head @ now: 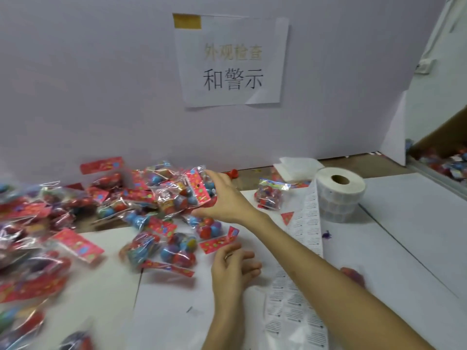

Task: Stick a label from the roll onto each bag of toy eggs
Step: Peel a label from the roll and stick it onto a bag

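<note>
Clear plastic crinkles in my right hand [222,198], fingers curled round a bag of toy eggs [182,193] above the pile [63,223]; my left hand [232,263] hovers loose-fingered, holding nothing; the label roll [338,195] stands right, its strip [312,223] passing under my forearm.

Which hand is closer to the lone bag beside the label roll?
Right. The right hand, gripping another bag, is just left of the lone bag; the left hand is open, nearer you.
</note>
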`<state>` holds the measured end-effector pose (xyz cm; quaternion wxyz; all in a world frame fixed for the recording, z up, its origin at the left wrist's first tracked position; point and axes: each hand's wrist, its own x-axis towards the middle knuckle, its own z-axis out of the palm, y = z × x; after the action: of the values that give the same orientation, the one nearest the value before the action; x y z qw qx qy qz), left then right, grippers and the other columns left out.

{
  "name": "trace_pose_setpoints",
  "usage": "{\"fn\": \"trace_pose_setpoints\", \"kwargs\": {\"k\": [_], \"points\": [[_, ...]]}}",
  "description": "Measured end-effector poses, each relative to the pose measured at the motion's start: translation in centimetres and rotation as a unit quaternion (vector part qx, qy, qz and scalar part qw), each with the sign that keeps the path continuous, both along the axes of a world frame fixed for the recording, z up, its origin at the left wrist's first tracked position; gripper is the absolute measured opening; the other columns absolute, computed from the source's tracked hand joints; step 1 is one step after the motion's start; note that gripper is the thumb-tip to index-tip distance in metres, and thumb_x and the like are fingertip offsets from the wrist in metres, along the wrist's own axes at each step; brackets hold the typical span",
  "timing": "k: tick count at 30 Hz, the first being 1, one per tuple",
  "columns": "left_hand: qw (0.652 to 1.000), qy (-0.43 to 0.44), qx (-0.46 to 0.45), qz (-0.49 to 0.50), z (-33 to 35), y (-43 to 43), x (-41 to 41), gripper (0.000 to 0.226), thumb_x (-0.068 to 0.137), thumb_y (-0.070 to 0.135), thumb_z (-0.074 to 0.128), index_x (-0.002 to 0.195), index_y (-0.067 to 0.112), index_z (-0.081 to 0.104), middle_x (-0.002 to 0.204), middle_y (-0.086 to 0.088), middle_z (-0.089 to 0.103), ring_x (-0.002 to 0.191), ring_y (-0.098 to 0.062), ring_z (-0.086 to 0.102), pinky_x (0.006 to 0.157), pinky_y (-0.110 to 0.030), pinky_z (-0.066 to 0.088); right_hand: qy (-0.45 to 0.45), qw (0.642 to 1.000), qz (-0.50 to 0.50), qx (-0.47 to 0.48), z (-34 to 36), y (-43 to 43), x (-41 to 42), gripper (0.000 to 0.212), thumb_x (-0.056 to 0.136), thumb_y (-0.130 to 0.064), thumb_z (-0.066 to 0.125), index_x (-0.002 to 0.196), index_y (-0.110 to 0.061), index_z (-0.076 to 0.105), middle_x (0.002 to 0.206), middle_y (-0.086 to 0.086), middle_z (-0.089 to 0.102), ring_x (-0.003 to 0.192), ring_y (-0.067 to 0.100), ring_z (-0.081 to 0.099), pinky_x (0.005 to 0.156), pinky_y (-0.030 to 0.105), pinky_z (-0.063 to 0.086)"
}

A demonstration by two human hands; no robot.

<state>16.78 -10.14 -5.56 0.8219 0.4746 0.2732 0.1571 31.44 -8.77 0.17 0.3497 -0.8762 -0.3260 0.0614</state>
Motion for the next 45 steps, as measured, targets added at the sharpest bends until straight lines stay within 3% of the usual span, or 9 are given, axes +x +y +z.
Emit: {"fn": "trace_pose_setpoints", "kwargs": {"k": [11,15,20,25,31,35,38,42,45], "points": [[0.990,-0.015,0.140,-0.015,0.0,2.1,0.8,0.012,0.099,-0.001,0.057,0.097,0.005,0.067,0.070,-0.009,0.069,0.048,-0.017,0.055,0.046,-0.027,0.047,-0.098,0.989,0.056,-0.101,-0.5,4.8,0.6,0.134,0.063,-0.070,0.082,0.160,-0.040,-0.005,0.166,-0.001,-0.028,0.155,0.034,-0.014,0.118,0.066,0.018],[0.944,-0.007,0.326,0.060,-0.6,3.6,0.5,0.019,0.097,0.007,0.063,0.085,0.020,0.069,0.069,0.004,0.067,0.059,-0.011,0.060,0.055,-0.022,0.048,-0.050,0.996,0.028,-0.070,-0.4,5.1,1.6,0.137,0.059,-0.075,0.081,0.161,-0.037,-0.003,0.166,0.002,-0.027,0.156,0.035,-0.011,0.118,0.066,0.020],[0.908,0.004,0.408,0.099,-1.1,4.2,0.6,0.022,0.096,0.011,0.065,0.085,0.030,0.067,0.072,0.007,0.067,0.067,-0.012,0.063,0.062,-0.019,0.049,-0.020,0.998,0.017,-0.061,0.0,5.9,3.4,0.141,0.060,-0.072,0.082,0.162,-0.029,-0.005,0.167,0.007,-0.023,0.156,0.036,-0.005,0.120,0.064,0.022],[0.904,0.009,0.417,0.094,-1.5,4.7,1.2,0.022,0.096,0.007,0.063,0.083,0.025,0.067,0.065,0.002,0.066,0.059,-0.020,0.064,0.059,-0.036,0.055,-0.024,0.992,0.076,-0.099,-1.0,6.7,4.9,0.129,0.067,-0.057,0.088,0.162,-0.025,0.006,0.169,0.011,0.006,0.154,0.038,0.012,0.119,0.060,0.028],[0.911,0.011,0.397,0.109,-1.2,4.7,1.3,0.019,0.095,0.006,0.067,0.087,0.022,0.071,0.083,0.010,0.074,0.084,-0.013,0.073,0.079,-0.025,0.059,-0.065,0.990,0.090,-0.090,-1.0,5.4,6.1,0.097,0.065,-0.029,0.086,0.149,-0.026,0.036,0.139,0.010,0.043,0.129,0.035,0.042,0.101,0.045,0.045],[0.926,0.013,0.363,0.103,-1.2,4.2,1.2,0.016,0.095,0.004,0.066,0.098,0.018,0.073,0.089,0.013,0.075,0.092,-0.005,0.071,0.085,-0.014,0.053,-0.043,0.995,0.084,-0.041,-1.1,3.7,5.2,0.058,0.071,-0.005,0.076,0.119,-0.031,0.057,0.112,0.001,0.061,0.094,0.020,0.061,0.067,0.032,0.054],[0.929,0.000,0.351,0.114,-0.9,4.0,1.0,0.016,0.097,0.006,0.064,0.103,0.020,0.071,0.092,0.012,0.075,0.092,-0.004,0.070,0.082,-0.010,0.051,-0.043,0.994,0.095,-0.038,-1.4,1.8,3.9,0.052,0.075,0.001,0.073,0.118,-0.028,0.064,0.108,0.000,0.067,0.090,0.019,0.063,0.068,0.037,0.060],[0.940,-0.004,0.323,0.113,-0.8,3.4,1.0,0.015,0.099,0.012,0.063,0.096,0.024,0.070,0.088,0.013,0.074,0.089,-0.001,0.069,0.076,-0.009,0.049,-0.054,0.997,0.060,-0.019,-1.0,-0.6,2.9,0.038,0.078,-0.002,0.076,0.103,-0.029,0.069,0.086,-0.016,0.059,0.075,0.003,0.057,0.052,0.011,0.040],[0.949,-0.015,0.298,0.098,-0.7,2.3,1.1,0.014,0.099,0.013,0.064,0.102,0.027,0.069,0.090,0.014,0.075,0.089,-0.002,0.069,0.078,-0.012,0.050,-0.062,0.998,0.009,-0.004,0.0,-2.5,2.6,0.032,0.076,-0.005,0.079,0.087,-0.033,0.067,0.082,-0.006,0.066,0.066,0.002,0.055,0.052,0.016,0.038]]}}
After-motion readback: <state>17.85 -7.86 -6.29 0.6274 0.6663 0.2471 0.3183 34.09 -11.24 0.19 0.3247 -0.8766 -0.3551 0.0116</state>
